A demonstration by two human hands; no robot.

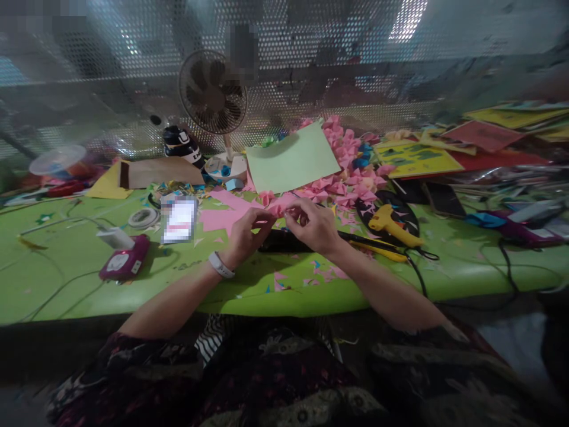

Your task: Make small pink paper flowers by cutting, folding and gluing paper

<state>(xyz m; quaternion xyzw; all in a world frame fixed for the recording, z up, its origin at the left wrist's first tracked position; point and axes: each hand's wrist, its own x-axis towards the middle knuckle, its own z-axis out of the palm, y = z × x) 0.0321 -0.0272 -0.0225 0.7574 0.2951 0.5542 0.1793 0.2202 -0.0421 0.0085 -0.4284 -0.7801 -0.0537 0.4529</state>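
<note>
Both my hands meet over the middle of the green table (53, 279). My left hand (246, 234), with a white band on its wrist, pinches one side of a small folded pink paper piece (279, 209). My right hand (313, 225) pinches its other side, fingers curled. A flat pink paper sheet (222, 214) lies just behind my left hand. Beyond my hands sits a heap of folded pink paper flowers (351, 178) and a light green sheet (291, 157).
A yellow glue gun (393, 226) and black scissors lie right of my hands. A magenta device (124, 264) with a white plug, a tape roll (143, 218) and cables sit left. A small fan (213, 95) stands behind. Coloured papers (444, 154) pile at the right.
</note>
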